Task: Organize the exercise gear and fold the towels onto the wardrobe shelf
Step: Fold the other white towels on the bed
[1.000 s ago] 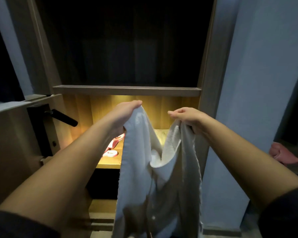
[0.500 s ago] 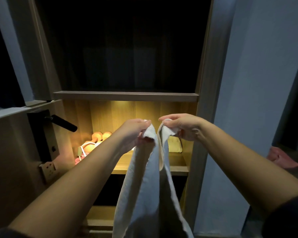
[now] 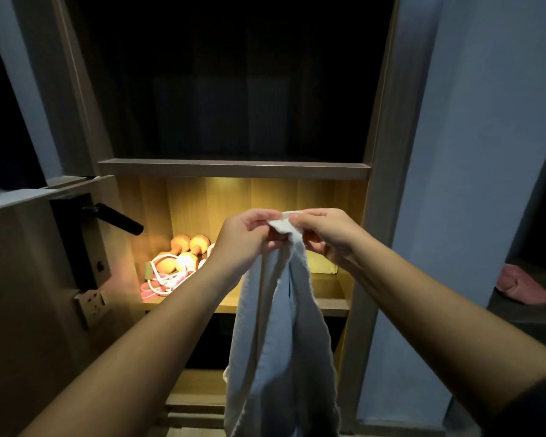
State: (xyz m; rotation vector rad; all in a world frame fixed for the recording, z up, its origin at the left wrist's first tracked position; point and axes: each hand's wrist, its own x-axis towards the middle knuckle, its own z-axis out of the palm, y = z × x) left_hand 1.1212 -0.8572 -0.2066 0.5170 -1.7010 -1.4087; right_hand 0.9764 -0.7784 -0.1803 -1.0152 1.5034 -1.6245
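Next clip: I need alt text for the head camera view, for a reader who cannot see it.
The left hand and right hand pinch a white towel by its top corners, so it hangs doubled before a lit wardrobe shelf. Orange dumbbells and tangled pink and white cords lie at the shelf's left.

On the shelf (image 3: 328, 299), the dumbbells (image 3: 186, 247) lie near its back left corner, with the rope (image 3: 161, 280) just before them at the left edge. A folded cloth (image 3: 321, 265) sits at the back right corner. Before the shelf's front edge, the left hand (image 3: 246, 238) and right hand (image 3: 325, 234) meet, and the towel (image 3: 278, 342) hangs from them.
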